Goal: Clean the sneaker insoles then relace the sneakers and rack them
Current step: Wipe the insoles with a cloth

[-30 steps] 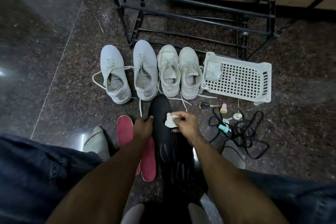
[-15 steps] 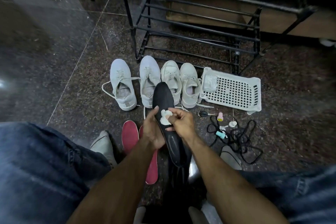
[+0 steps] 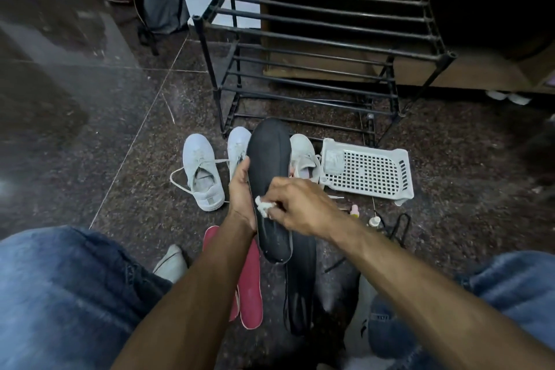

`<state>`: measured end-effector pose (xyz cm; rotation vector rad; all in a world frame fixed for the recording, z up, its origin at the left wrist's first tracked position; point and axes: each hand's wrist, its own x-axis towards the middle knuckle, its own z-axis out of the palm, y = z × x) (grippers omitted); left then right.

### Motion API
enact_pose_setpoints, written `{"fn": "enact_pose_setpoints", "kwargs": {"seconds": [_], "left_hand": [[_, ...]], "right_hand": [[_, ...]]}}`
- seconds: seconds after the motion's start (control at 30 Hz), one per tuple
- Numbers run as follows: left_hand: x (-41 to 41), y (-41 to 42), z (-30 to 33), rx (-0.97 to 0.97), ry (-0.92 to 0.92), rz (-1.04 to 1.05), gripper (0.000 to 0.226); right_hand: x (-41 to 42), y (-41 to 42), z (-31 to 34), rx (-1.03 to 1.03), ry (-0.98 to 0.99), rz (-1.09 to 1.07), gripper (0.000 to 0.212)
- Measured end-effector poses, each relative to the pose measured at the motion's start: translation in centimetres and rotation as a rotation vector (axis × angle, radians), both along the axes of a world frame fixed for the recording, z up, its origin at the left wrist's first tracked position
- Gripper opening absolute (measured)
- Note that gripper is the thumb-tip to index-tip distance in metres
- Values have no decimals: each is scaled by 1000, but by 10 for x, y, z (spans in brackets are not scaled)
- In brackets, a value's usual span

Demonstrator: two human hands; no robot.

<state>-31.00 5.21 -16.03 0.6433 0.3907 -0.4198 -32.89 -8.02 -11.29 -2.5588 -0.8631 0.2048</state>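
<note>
Wiping: the right hand (image 3: 295, 209) pinches a small white wad (image 3: 264, 207) in curled fingers and presses it on the face of a black insole (image 3: 268, 165)
Left hand (image 3: 240, 192): fingers and thumb wrapped round the left edge of that insole, holding it up off the floor, toe end pointing away from the person
Second black insole (image 3: 300, 279): flat on the floor under the raised one, between the person's knees
Red insoles (image 3: 250, 285): two, lying side by side on the floor just left of the second black insole — partly hidden by the left forearm
White sneakers (image 3: 202, 171): in a row on the floor in front of the rack; the leftmost has loose laces trailing out, and the middle ones are partly hidden behind the raised insole
Shoe rack (image 3: 315, 39): black metal bars, standing on the floor beyond the sneakers, shelves bare
White basket (image 3: 369, 173): perforated plastic, on the floor just right of the sneakers, a pale packet in its left corner
Small bits (image 3: 374, 221): little bottles and a black cord on the floor near the basket — too small to tell more
</note>
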Motion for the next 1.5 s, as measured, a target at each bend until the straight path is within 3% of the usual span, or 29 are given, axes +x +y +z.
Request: {"fn": "enact_pose_setpoints", "kwargs": {"seconds": [0.1,0.23,0.43,0.5,0.63,0.77,0.87,1.0,1.1,1.2,1.3,1.4,1.5], "left_hand": [[-5,-4,-1,-19,31,18,69],[-11,-12,3,-57,2,-11,57],[-4,-8,16,-33,-18,-43,78],[0,-9,21,-45,-30,-75,79],[14,3,39,-44,-81,-67,81],[15,8,51,-53,-93,-50,83],[4,-2,49,-94,-65,4,88],[-16,-9,38,-131,-105,68,78],[-29,-16,31,-116,-77,46,55],[-25,-18,25,-66,-47,88,57],[-18,-15,30,-131,-4,85,66],[-17,-16,31,-176,34,94,69],[-21,-23,32,-95,-14,144,56]], "right_hand": [[-5,-1,3,-76,-79,-8,23],[13,-3,9,-28,-137,-257,23],[-42,-3,9,-9,-96,37,26],[-36,-6,5,-22,-199,11,35],[-31,7,13,123,-292,-138,31],[-14,15,22,216,-230,-387,20],[9,8,27,255,-56,-582,14],[18,4,19,272,88,-636,8],[14,-1,13,238,127,-564,13],[1,-6,14,141,180,-300,30],[-18,-8,21,122,153,-110,31],[-34,-8,27,111,19,-73,24],[-18,-7,32,5,-54,-132,22]]}}
